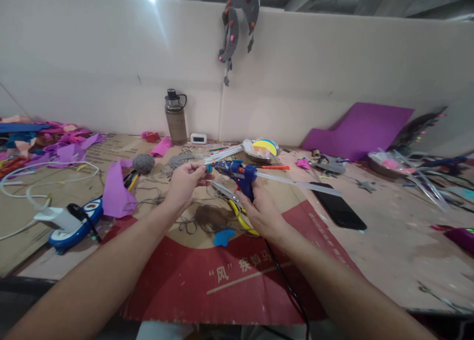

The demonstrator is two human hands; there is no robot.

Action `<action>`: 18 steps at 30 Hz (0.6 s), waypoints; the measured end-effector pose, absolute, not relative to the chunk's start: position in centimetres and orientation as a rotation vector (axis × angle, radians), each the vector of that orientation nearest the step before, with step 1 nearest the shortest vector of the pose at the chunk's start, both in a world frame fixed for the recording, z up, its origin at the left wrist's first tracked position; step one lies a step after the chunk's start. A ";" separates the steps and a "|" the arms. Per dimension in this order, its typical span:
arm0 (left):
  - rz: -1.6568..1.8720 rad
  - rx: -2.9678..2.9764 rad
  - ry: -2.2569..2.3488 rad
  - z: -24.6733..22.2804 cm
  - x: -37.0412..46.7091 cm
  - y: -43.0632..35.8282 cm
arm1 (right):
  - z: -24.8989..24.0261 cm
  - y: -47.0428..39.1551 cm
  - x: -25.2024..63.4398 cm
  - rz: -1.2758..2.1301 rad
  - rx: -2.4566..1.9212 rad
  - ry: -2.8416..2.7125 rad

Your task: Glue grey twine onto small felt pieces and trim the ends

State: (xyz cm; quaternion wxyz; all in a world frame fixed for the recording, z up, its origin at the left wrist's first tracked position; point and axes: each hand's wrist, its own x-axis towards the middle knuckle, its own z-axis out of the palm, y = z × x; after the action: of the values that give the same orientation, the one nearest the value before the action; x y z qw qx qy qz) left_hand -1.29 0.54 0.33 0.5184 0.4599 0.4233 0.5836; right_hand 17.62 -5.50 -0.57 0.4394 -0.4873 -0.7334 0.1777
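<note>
My right hand (261,209) is wrapped round the handle of a blue hot glue gun (239,172). A long clear glue stick (299,183) sticks out of its back end, and its nozzle points left. At the nozzle, my left hand (188,181) is closed in a pinch on a small blue piece (209,169), mostly hidden by the fingers. Beneath the glue gun lie scissors (224,190) and a yellow-handled tool (242,220), partly covered by my right hand. Closer to me, a blue cloud-shaped cutout (224,237) rests on the red and brown cardboard (177,276).
Grey cord (188,225) lies loosely under my hands. A blue power strip (76,231) and purple felt (118,192) sit to the left, a black phone (338,207) to the right. Behind stand a bottle (175,120) and a metal bowl (259,157). The gun's black cable (289,285) runs toward me.
</note>
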 end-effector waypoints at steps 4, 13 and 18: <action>1.403 1.102 1.021 0.3 -1.3 0.6 | -0.6 -5.6 17.6 0.415 -1.219 -1.812; 1.397 1.088 1.027 0.6 -1.1 0.4 | -0.7 -5.7 17.4 0.432 -1.190 -1.841; 1.392 1.097 1.024 0.7 -1.2 0.3 | -0.7 -5.6 17.6 0.442 -1.219 -1.800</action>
State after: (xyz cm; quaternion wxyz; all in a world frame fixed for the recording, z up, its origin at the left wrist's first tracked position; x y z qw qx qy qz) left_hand -1.16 0.31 0.70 0.5204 0.4576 0.4270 0.5809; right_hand 17.58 -5.57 -0.69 0.4455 -0.4919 -0.7264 0.1786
